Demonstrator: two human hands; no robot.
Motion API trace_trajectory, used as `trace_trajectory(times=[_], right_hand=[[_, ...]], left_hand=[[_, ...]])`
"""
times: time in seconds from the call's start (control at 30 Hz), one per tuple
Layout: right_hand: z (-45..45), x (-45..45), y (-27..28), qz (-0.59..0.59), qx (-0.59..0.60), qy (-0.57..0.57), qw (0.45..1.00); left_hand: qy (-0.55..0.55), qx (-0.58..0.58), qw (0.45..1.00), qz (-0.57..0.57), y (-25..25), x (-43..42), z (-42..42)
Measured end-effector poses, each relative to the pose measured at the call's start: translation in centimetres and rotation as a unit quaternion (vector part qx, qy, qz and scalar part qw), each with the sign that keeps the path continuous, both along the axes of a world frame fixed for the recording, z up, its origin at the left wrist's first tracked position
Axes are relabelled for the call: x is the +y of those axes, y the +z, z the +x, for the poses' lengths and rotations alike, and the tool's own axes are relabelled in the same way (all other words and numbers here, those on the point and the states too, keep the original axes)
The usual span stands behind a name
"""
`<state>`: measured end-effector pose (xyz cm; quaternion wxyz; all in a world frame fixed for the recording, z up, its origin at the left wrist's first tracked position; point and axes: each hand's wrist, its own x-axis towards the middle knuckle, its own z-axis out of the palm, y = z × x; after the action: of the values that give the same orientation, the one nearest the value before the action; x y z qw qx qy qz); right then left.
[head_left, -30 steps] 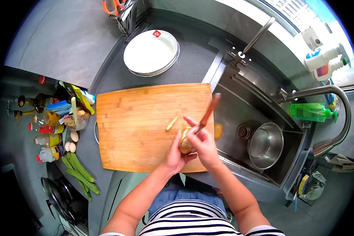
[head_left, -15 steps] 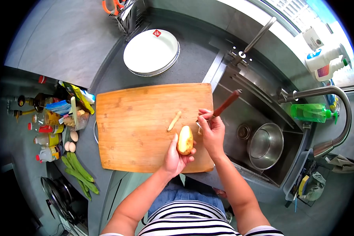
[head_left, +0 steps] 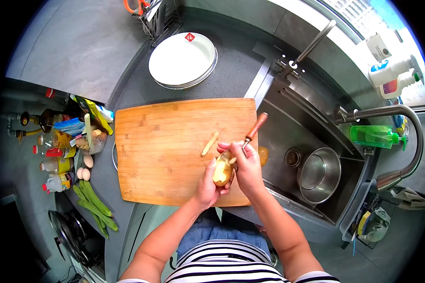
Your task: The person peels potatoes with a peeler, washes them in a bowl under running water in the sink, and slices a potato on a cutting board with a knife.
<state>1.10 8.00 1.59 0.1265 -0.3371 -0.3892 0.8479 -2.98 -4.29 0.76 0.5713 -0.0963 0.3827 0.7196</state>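
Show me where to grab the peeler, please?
I'd put my grip on the peeler's brown handle, coming from the sink side. It's long and slim, and its free end points that way. The metal end is down by the potato, so I'd stay off that.

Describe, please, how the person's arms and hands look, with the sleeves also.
The left hand and right hand wear no gloves. Both forearms are bare; no watch shows. The right sleeve is white with dark stripes, like the shirt.
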Motion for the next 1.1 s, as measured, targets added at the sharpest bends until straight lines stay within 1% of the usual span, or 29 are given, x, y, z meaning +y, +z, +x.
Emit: trace_trajectory(times=[0.03, 0.07, 0.17, 0.2, 0.3, 0.33, 0.43, 0.47, 0.5, 0.57, 0.67, 0.7, 0.73, 0.77, 0.8, 0.83, 0.9, 0.93, 1.03, 1.07, 1.1], right_hand=[[-0.2, 0.2, -0.4, -0.039, 0.001, -0.034, 0.999], [-0.5, 0.6, -1.2, -0.026, 0.016, -0.07, 0.997], [-0.7, 0.9, -3.3, 0.065, 0.007, -0.058, 0.996], [-0.7, 1.0, -3.3, 0.219, -0.028, -0.036, 0.975], [0.2, 0.9, -2.3, 0.213, 0.03, -0.074, 0.974], [0.6, 1.1, -1.4, 0.189, 0.052, -0.051, 0.979], [1.2, 0.1, -0.3, 0.108, 0.086, 0.028, 0.99], [1.4, 0.1, -0.3, 0.163, 0.089, 0.105, 0.977], [1.3, -0.2, -0.3, 0.167, 0.08, 0.127, 0.975], [0.7, -0.3, -0.3, 0.121, 0.094, 0.079, 0.985], [0.5, 0.0, -0.1, 0.088, 0.029, 0.028, 0.995], [-0.4, 0.3, -0.8, 0.037, 0.078, -0.067, 0.994], [-0.5, 0.8, -1.1, 0.035, 0.036, -0.075, 0.996], [-0.5, 1.3, -1.1, 0.032, -0.006, -0.082, 0.996], [-0.4, 1.2, -1.6, 0.045, -0.001, -0.068, 0.997], [-0.3, 1.3, -1.9, 0.102, -0.001, -0.066, 0.993], [-0.1, 1.5, -2.1, 0.217, 0.0, -0.06, 0.974], [-0.2, 1.4, -2.1, 0.212, 0.029, -0.08, 0.974], [0.4, 0.8, -1.1, 0.311, -0.011, 0.006, 0.95], [0.8, 0.8, -1.0, 0.377, -0.044, 0.056, 0.923], [0.9, 1.4, -0.8, 0.518, -0.038, 0.074, 0.852]], left_hand=[[0.004, 0.003, 1.0, -0.001, -0.1, -0.2, 0.2], [0.007, 0.005, 1.0, -0.002, -0.1, -0.4, 0.4], [0.023, 0.003, 1.0, 0.008, 0.6, -0.4, 0.7], [0.03, 0.001, 1.0, 0.004, 1.2, 0.0, 0.7], [0.059, -0.036, 0.997, -0.028, 1.3, 0.4, 0.1], [0.067, -0.055, 0.995, -0.042, 1.1, 0.4, 0.0], [0.04, -0.051, 0.998, -0.016, 0.2, 0.3, -0.1], [0.032, -0.012, 0.999, -0.04, 0.3, 0.5, 0.3], [0.024, -0.014, 0.999, -0.039, 0.1, 0.4, 0.4], [0.012, -0.017, 0.999, -0.038, -0.5, 0.0, 0.5], [0.005, -0.02, 0.999, -0.024, 0.4, -0.1, 0.4], [-0.002, -0.024, 1.0, -0.014, 0.6, -0.1, 0.5], [-0.022, -0.002, 0.999, -0.031, 1.3, -0.1, 1.0], [-0.042, -0.009, 0.999, 0.003, 1.4, -0.4, 1.4], [-0.02, -0.002, 1.0, 0.004, 1.5, -0.1, 1.3], [0.002, 0.005, 1.0, 0.003, 1.7, 0.1, 1.2], [0.058, 0.027, 0.997, -0.033, 0.7, 0.3, 0.5], [0.074, 0.033, 0.996, -0.025, 0.1, 0.1, 0.1], [0.071, 0.05, 0.991, -0.099, 0.3, 0.3, -0.5], [0.07, 0.043, 0.993, -0.087, -0.2, 0.1, -0.6], [0.072, 0.051, 0.992, -0.086, -0.5, -0.2, -0.6]])
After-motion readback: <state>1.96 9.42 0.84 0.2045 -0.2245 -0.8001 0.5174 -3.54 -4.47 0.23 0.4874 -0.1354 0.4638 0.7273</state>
